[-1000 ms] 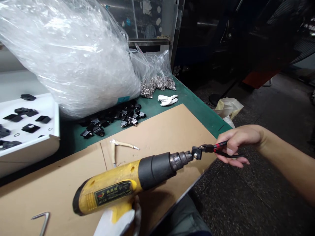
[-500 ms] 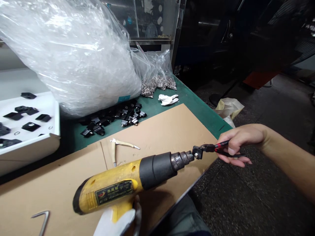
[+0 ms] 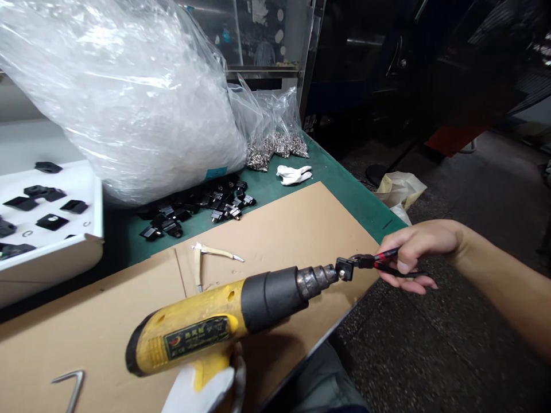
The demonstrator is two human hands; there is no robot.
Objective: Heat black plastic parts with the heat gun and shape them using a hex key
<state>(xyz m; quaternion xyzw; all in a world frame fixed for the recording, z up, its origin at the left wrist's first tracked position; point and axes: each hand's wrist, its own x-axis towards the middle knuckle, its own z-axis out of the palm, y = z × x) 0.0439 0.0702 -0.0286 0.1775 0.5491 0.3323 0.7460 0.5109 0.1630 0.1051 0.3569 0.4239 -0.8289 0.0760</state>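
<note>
"What do I have at upper right?"
"I see a dark, dim area above a speckled floor (image 3: 486,206)."
"And the middle?"
"I see a green table (image 3: 329,169), its edge running diagonally."

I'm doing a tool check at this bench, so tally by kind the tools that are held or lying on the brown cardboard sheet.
Yellow-and-black heat gun: 1
Pliers with red-and-black handles: 1
V-shaped tool with beige-wrapped arms: 1
Bent silver metal rod: 1
Total: 4
</note>
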